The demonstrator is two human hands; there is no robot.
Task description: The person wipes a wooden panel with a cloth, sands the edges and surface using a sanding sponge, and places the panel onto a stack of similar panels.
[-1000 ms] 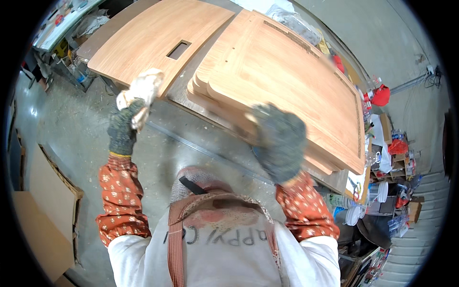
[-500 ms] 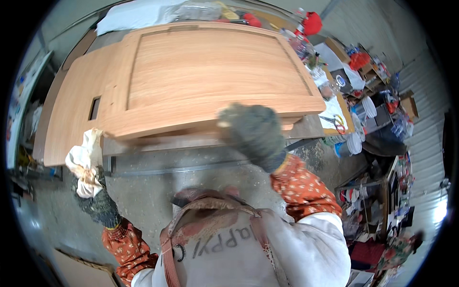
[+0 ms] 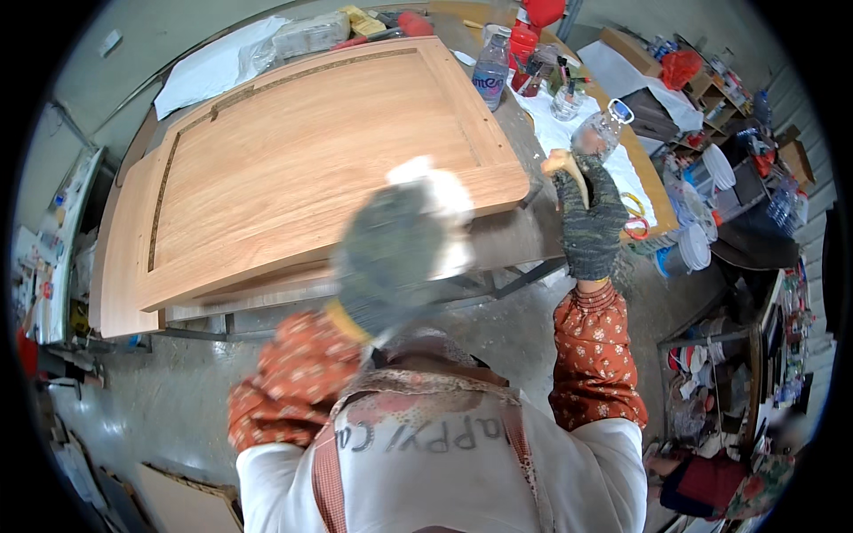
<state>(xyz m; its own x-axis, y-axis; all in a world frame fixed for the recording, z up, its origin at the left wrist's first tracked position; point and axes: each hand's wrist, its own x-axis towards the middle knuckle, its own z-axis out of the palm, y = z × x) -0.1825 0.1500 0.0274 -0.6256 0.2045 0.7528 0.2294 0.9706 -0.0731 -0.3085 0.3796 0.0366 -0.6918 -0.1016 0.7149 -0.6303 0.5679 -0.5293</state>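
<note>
A large light-wood panel [image 3: 311, 142] with a recessed middle lies on top of another wooden panel [image 3: 123, 293] on the workbench. My left hand [image 3: 391, 258], in a dark knit glove, is smeared by motion above the panel's near edge. It grips a white rag [image 3: 449, 213], which sticks out beyond the fingers. To the right, past the panel's corner, my gloved right hand [image 3: 591, 218] is raised with its fingers closed around a small tan folded piece [image 3: 569, 169], whose material I cannot make out. A clear plastic bottle [image 3: 602, 131] with a blue ring stands just beyond these fingers.
On the bench's right side are a water bottle [image 3: 490, 73], a glass jar with brushes [image 3: 566, 99] and scissors [image 3: 635, 218]. White buckets [image 3: 691, 249] stand to the right. Wrapped packages [image 3: 311, 34] lie at the back. Another person [image 3: 711, 480] is at lower right.
My left hand has swung with the rag from the far left to the middle. My right hand has moved right, off the panel. The view has shifted, and the panel appears further left.
</note>
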